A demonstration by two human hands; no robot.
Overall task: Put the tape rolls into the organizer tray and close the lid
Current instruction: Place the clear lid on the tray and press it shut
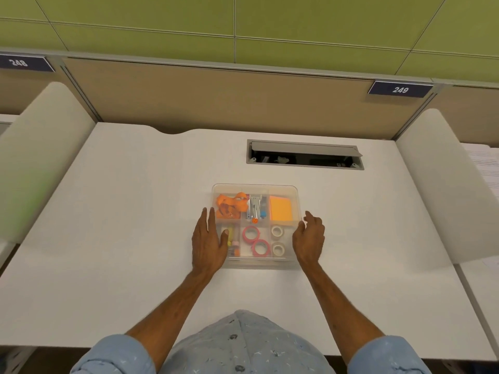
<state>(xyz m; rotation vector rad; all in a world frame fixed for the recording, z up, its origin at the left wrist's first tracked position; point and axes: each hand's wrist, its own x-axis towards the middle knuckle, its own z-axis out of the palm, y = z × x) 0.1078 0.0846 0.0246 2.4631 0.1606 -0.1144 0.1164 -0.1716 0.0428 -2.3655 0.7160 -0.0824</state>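
A clear organizer tray [253, 187] sits mid-desk, and a transparent lid appears to lie over it. In its near compartments lie two pink tape rolls [251, 233] [260, 247] and two white tape rolls [277, 231] [278, 249]. My left hand [208, 244] rests along the tray's left edge, fingers stretched forward and thumb laid on top. Curved against the right edge is my right hand [309, 241], its fingertips at the lid's rim. Both hands press on the lid from the sides.
The far compartments hold an orange ribbon [229, 205], a stapler [254, 209] and orange sticky notes [280, 209]. An open cable hatch [305, 155] lies behind the tray. White dividers [40, 157] [432, 184] flank the desk, and there are papers [486, 163] at the far right.
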